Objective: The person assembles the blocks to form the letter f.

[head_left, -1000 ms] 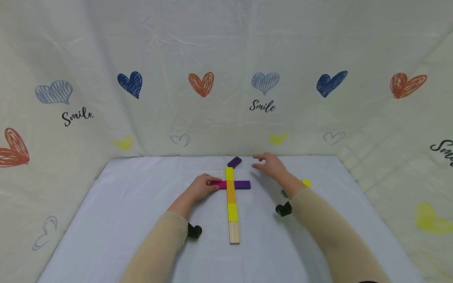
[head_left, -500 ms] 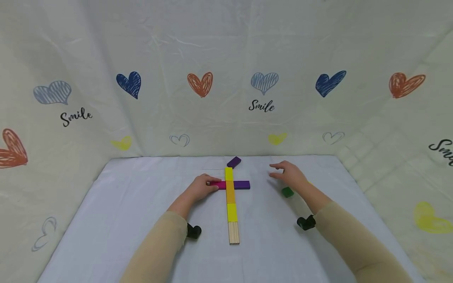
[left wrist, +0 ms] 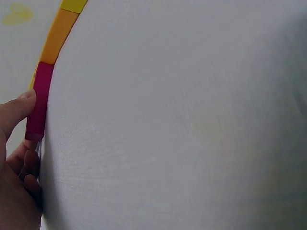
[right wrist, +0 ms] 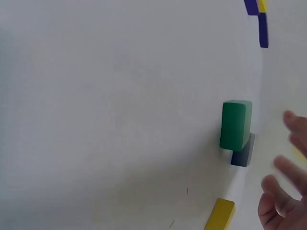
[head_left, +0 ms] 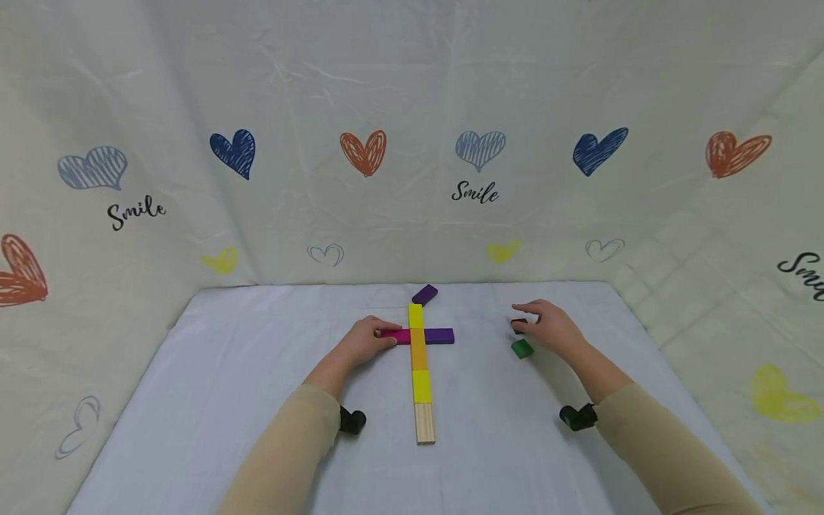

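Observation:
My left hand (head_left: 362, 340) pinches a magenta block (left wrist: 41, 98) between thumb and fingers. That block forms the left arm of a cross of blocks flat on the cloth, against an orange block (head_left: 418, 350). A purple block (head_left: 440, 336) makes the right arm. Yellow blocks lie above and below the orange one, and plain wooden pieces (head_left: 425, 423) form the foot. My right hand (head_left: 552, 327), fingers apart and holding nothing, hovers beside a small dark block (right wrist: 243, 154). A green block (head_left: 522, 348) stands just in front of that one.
Another purple block (head_left: 425, 295) lies slanted at the top of the cross. In the right wrist view, a yellow block (right wrist: 220, 214) lies near the green one; the right hand hides it from the head view. A heart-printed sheet (head_left: 412, 214) hangs behind the white-covered table (head_left: 257, 429).
My right hand has moved right, away from the top of the cross, to the loose blocks, uncovering the green and dark ones. The left hand stays on the magenta block.

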`<state>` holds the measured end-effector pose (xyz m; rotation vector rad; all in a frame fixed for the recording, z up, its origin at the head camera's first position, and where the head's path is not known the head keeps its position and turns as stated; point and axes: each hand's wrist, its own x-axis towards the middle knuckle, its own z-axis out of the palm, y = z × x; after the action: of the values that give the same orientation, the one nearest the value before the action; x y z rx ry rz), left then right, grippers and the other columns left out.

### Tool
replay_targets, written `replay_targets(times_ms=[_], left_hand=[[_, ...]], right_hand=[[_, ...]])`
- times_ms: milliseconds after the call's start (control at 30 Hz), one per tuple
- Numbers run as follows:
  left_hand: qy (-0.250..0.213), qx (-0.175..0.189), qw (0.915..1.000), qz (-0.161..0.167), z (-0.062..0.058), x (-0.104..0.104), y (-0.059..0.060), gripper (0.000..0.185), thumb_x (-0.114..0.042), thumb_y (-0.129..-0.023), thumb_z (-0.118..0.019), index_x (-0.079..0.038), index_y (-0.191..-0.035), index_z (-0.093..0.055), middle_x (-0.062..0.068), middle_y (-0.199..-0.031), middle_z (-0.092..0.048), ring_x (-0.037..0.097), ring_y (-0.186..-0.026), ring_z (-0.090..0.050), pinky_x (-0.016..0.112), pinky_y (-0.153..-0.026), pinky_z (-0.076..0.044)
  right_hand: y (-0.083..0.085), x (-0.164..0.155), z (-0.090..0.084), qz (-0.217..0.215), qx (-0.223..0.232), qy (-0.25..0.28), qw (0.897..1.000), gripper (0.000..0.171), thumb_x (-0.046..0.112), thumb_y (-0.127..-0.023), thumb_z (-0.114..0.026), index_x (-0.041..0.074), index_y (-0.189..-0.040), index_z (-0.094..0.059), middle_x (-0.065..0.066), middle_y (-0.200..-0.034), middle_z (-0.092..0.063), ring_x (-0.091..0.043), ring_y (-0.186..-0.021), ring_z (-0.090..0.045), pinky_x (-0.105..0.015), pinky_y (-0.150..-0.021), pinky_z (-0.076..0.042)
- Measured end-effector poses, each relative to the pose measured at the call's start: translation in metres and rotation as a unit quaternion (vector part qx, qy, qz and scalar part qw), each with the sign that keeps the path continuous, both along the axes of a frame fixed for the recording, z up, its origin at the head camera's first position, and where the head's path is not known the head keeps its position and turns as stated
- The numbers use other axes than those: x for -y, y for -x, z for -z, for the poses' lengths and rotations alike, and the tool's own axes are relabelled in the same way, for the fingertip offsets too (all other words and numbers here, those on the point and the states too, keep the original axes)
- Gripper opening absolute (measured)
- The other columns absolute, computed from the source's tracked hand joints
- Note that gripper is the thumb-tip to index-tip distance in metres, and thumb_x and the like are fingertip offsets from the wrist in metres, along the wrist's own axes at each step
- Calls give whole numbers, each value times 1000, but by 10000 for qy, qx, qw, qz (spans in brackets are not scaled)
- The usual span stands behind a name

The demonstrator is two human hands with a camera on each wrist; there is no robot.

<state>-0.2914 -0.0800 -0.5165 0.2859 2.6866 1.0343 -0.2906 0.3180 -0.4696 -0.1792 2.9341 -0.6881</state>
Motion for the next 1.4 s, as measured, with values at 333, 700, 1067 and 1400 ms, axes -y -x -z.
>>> replay_targets(times_ms=[333,700,1067,1400], left_hand=[[-6,-49,10000,65,2,1,2,30,-32,-95,-67,-32,-125,-70,4,-120,-59,23,-102,-51,39,-94,-45],[-40,-21,10000,76,1,1,0,31,-31,-95,-68,-31,-126,-70,4,-119,-59,23,-103,-51,40,-95,-46],[29,25,10000,10,-2,0,-2,31,-32,-95,-67,-33,-127,-69,3,-120,-58,23,-104,-50,40,-95,-46],[43,62,10000,23,-4,0,-2,32,-30,-95,-68,-32,-127,-69,4,-120,-59,23,-105,-50,41,-96,-46]], right_hand=[[5,-4,2,217,664,-173,9974,54,37,-93,-68,10,-139,-58,-26,-145,-45,-48,-135,-34,-63,-107,-31],[11,-5,15,449,875,-307,9947,56,37,-92,-71,8,-138,-58,-27,-142,-48,-47,-131,-41,-61,-105,-35],[9,-7,9,194,1043,-153,9942,50,30,-95,-67,11,-141,-57,-26,-145,-45,-48,-135,-36,-63,-107,-32],[9,-10,6,-118,858,-386,9955,42,24,-97,-64,11,-137,-61,-25,-141,-51,-48,-133,-40,-62,-106,-34]])
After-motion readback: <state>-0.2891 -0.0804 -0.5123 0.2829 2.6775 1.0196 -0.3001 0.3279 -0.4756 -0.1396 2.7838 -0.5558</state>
